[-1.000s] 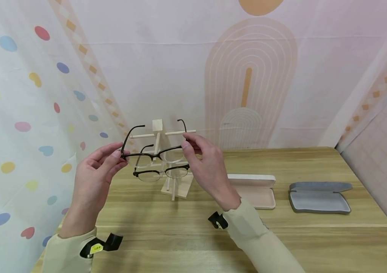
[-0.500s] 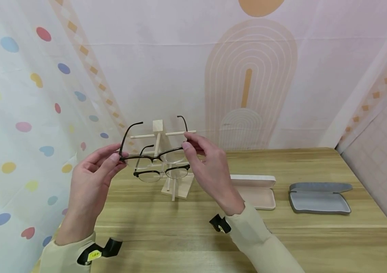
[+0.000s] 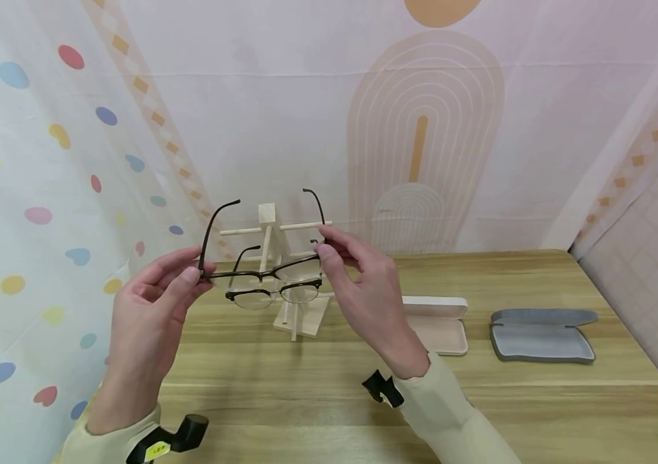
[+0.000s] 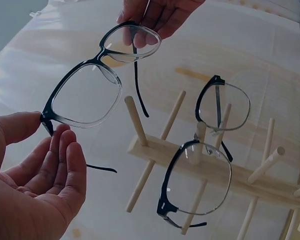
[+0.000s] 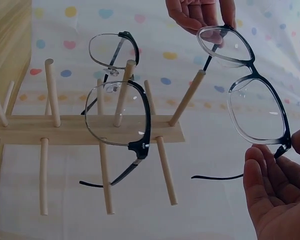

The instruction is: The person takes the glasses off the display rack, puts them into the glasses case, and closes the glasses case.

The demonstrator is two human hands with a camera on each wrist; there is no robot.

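Note:
A pair of glasses (image 3: pixel 260 274) with a black upper frame and clear lower rims is held between my two hands, temples unfolded and pointing away. My left hand (image 3: pixel 151 306) pinches the left hinge corner between thumb and fingers. At the opposite corner my right hand (image 3: pixel 366 290) does the same, thumb in front. Behind stands a pale wooden glasses stand (image 3: pixel 267 214) with pegs on both sides. A second pair of glasses (image 4: pixel 170 175), black-browed with thin lower rims, hangs on the stand's pegs just below the held pair in the head view.
An open white glasses case (image 3: pixel 435 332) with a pinkish lining lies right of the stand, partly behind my right forearm. Farther right is an open grey glasses case (image 3: pixel 543 341). Both rest on the wooden table (image 3: pixel 282 406). A patterned curtain (image 3: pixel 282 116) hangs behind.
Both hands have drawn slightly apart and toward me. The held glasses have come lower and nearer in the head view, their temples showing larger. The stand and cases have stayed put.

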